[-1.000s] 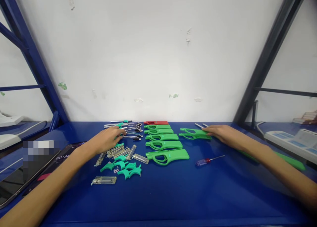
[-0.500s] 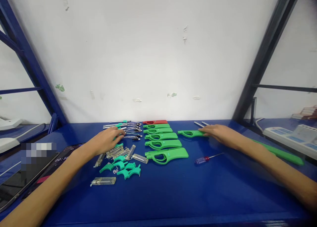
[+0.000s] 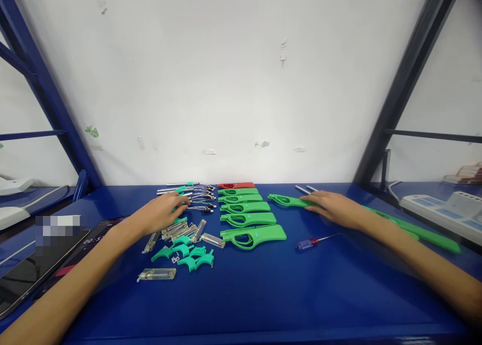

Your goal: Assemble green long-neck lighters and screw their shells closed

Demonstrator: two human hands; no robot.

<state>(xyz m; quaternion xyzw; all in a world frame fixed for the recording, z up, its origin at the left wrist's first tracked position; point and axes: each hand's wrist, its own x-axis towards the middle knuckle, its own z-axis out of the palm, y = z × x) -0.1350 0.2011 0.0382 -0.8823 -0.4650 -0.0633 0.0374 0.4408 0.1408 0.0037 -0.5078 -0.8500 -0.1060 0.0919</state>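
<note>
My left hand (image 3: 162, 212) rests palm down over a row of metal lighter tubes (image 3: 175, 190) with wires and black ends (image 3: 205, 209). A gap shows between its curved fingers and thumb. My right hand (image 3: 333, 207) has its fingers and thumb on the right end of a green lighter casing (image 3: 288, 200), which lies slightly tilted. Left of that casing, several green lighter casings (image 3: 259, 234) and a red one (image 3: 241, 185) lie in a column. Clear fuel tanks (image 3: 160, 274) and teal triggers (image 3: 184, 249) are scattered below my left hand.
A purple-handled screwdriver (image 3: 307, 244) lies in front of my right hand. Two metal tubes (image 3: 301, 189) lie behind it. More green casings (image 3: 433, 238) are beyond my right forearm, near a white power strip (image 3: 444, 212). Phones (image 3: 41, 264) lie at the left; the wall (image 3: 244, 84) stands behind.
The green casing under my right fingers has shifted slightly left and turned, its narrow end now farther back. My right hand moved slightly with it. My left hand stays in place.
</note>
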